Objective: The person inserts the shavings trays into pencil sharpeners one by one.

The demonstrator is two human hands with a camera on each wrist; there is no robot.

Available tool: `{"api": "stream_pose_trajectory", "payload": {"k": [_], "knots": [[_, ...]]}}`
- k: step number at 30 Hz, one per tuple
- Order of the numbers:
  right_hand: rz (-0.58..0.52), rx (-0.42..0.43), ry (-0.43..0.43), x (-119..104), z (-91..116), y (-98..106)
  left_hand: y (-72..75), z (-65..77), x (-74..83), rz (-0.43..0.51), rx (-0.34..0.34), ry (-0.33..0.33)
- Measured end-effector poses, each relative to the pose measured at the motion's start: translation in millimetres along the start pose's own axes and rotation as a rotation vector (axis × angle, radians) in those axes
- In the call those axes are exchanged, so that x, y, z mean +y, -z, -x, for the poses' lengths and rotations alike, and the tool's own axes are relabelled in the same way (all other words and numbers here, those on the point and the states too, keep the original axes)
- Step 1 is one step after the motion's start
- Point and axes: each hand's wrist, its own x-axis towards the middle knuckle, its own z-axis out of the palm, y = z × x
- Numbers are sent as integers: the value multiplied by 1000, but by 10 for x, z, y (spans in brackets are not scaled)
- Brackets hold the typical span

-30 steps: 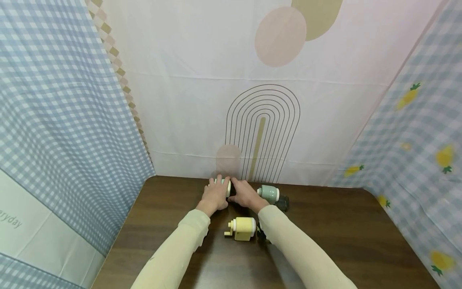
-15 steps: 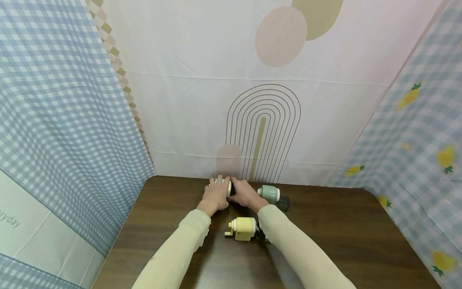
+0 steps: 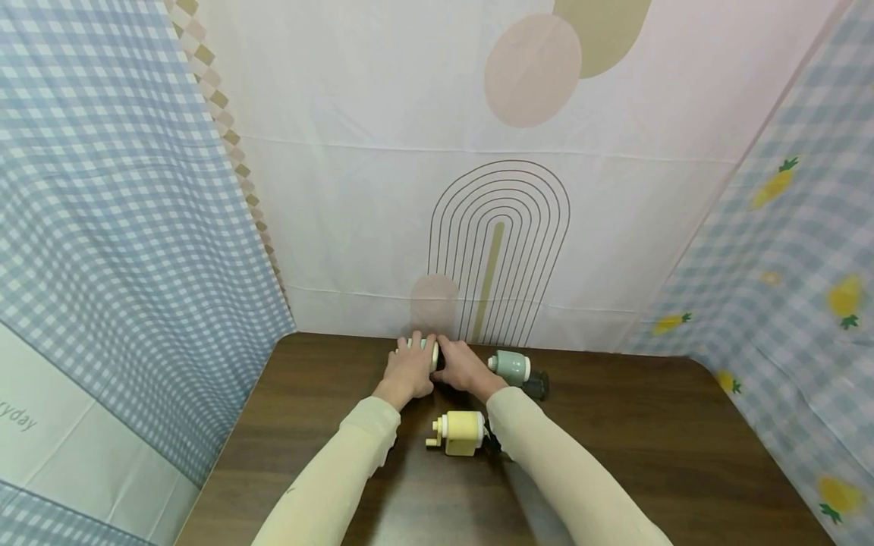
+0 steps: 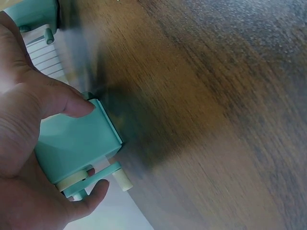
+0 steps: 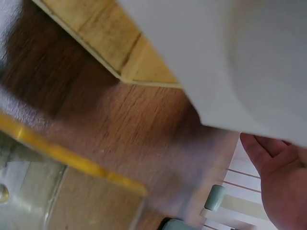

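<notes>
In the left wrist view, my left hand (image 4: 29, 110) grips a mint-green crank pencil sharpener (image 4: 79, 141), thumb on its flat face and a finger by the crank. The head view has this left hand (image 3: 407, 371) over the mint sharpener (image 3: 425, 346) near the table's back edge. Facing it, my right hand (image 3: 466, 369) curls thumb and fingers round a dark part at the sharpener's right end, apparently its shavings drawer, mostly hidden. The right wrist view catches the right hand (image 5: 283, 184) only at its edge, fingertips covered.
A yellow crank sharpener (image 3: 462, 432) lies nearer, between the forearms, with a dark drawer (image 3: 492, 441) beside it. Right of my right hand are a grey-green sharpener (image 3: 510, 367) and a dark drawer (image 3: 536, 384). A patterned cloth (image 3: 341, 227) hangs behind the brown table (image 3: 614, 440).
</notes>
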Motion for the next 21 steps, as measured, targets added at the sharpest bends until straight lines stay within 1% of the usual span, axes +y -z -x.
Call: {"api": "stream_pose_trajectory", "payload": {"k": [8,14,19,21], "knots": [[13,-28,1,36,17,34,13,16,38,7,-1,-10],[14,-76,3,30,33,104,34,14,27,5,-4,-21],[66,-104,24,18,39,134,57,27,2,7,-36,-17],[84,-109,29,11,51,144,75,36,-8,5,-59,-16]]}}
